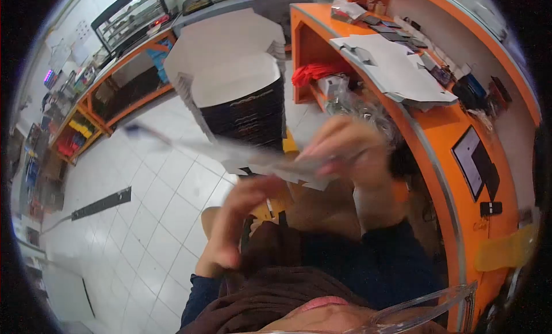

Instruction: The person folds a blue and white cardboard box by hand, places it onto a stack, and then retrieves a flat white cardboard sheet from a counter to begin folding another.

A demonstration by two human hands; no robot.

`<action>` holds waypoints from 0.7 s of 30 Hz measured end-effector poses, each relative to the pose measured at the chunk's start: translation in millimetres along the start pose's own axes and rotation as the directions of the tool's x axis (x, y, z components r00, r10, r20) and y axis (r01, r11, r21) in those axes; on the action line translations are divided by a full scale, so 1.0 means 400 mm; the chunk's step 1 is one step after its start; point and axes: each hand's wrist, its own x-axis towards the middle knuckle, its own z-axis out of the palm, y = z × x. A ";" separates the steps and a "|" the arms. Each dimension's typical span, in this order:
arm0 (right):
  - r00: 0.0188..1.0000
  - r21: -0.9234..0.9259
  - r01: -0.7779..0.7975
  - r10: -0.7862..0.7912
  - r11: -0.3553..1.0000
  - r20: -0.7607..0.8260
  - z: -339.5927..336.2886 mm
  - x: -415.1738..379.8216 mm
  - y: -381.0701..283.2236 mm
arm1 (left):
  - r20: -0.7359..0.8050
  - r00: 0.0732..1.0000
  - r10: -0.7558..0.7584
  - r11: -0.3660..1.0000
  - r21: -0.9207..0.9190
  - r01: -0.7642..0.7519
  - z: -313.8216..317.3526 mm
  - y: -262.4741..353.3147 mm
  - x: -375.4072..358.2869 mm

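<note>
A thin flat cardboard blank (247,154), blurred by motion, is tilted nearly edge-on in front of me. My right hand (348,147) pinches its right end between fingers and thumb. Below its lower edge is my left hand (238,216), fingers close to the cardboard and thumb spread well apart. Just beyond stands a tall stack of cut cardboard blanks (236,75), white on top with dark edges down the side.
An orange counter (437,161) curves along my right, with a white cut cardboard sheet (397,66), a tablet-like device (468,155) and small items on it. Red cloth (315,73) and clear plastic bags (368,112) sit beneath. White floor tiles (149,196) spread to the left.
</note>
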 end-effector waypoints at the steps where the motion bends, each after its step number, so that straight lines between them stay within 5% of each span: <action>1: 0.991 -0.037 0.051 -0.046 0.998 0.127 0.052 -0.013 0.038 | -0.232 0.965 -0.124 0.992 -0.030 0.120 -0.015 -0.015 -0.033; 2: 0.963 -0.063 0.112 -0.093 0.992 0.252 0.093 -0.035 0.069 | -0.506 0.845 -0.171 0.985 -0.102 0.138 -0.013 -0.018 -0.035; 3: 0.955 -0.046 0.135 -0.117 0.990 0.273 0.123 -0.062 0.110 | -0.481 0.828 -0.288 0.912 -0.401 0.084 -0.059 -0.041 -0.062; 5: 0.934 -0.001 0.174 -0.165 0.985 0.317 0.178 -0.115 0.182 | -0.596 0.695 -0.403 0.901 -0.392 0.187 -0.123 -0.085 -0.113; 7: 0.984 0.140 -0.091 0.068 0.986 0.163 0.217 -0.161 0.198 | -0.672 0.588 -0.451 0.890 -0.387 0.240 -0.146 -0.096 -0.137; 9: 0.924 0.299 -0.383 0.363 0.874 0.122 0.223 -0.190 0.187 | -0.669 0.596 -0.445 0.895 -0.349 0.277 -0.131 -0.083 -0.134; 12: 0.939 -0.209 0.016 0.057 0.978 0.338 0.200 -0.161 0.196 | -0.598 0.660 -0.455 0.890 -0.327 0.318 -0.104 -0.084 -0.122; 16: 0.914 -0.446 -0.134 0.284 0.885 0.289 0.205 -0.190 0.207 | -0.637 0.636 -0.436 0.874 -0.129 0.469 -0.073 -0.109 -0.095; 18: 0.936 -0.484 -0.125 0.264 0.866 0.231 0.212 -0.195 0.219 | -0.650 0.632 -0.422 0.880 -0.126 0.458 -0.047 -0.118 -0.081; 19: 0.944 -0.481 -0.128 0.256 0.867 0.209 0.214 -0.193 0.224 | -0.645 0.523 -0.556 0.772 -0.169 0.612 -0.048 -0.117 -0.082; 21: 0.955 -0.393 -0.139 0.228 0.909 0.190 0.206 -0.189 0.229 | -0.628 0.547 -0.553 0.807 -0.242 0.539 -0.028 -0.114 -0.078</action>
